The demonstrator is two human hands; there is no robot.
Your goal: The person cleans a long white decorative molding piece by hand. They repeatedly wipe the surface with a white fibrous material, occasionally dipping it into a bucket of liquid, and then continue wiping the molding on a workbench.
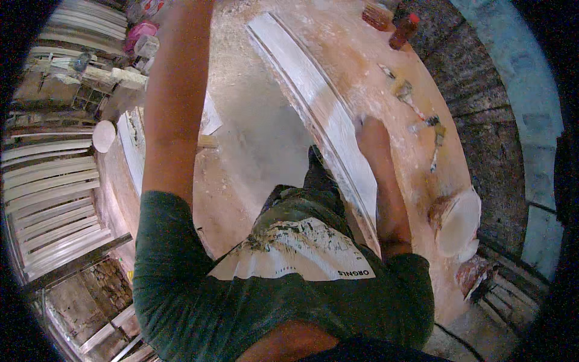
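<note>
The right hand point(369, 130) is pressing down on the long white moulding strip point(319, 102), fingers lying flat along its right edge; whether they are curled under it or simply laid on top, I cannot tell. That strip is running slantwise up the dusty pink workbench point(362, 54), from beside the person's waist toward the top of the view. The left arm is reaching straight up the left side, and its hand is passing out of the top edge, so its grip is not showing at all. Right of the pressing hand, a few small scraping tools point(422, 120) are lying scattered on the bench, white with plaster. Nearer the lower right, a white bowl point(458, 223) is sitting at the bench's edge. Up at the top right corner, a red-brown bottle point(403, 30) is standing. Over on the left, more white moulding lengths point(51, 193) are lying stacked side by side.
</note>
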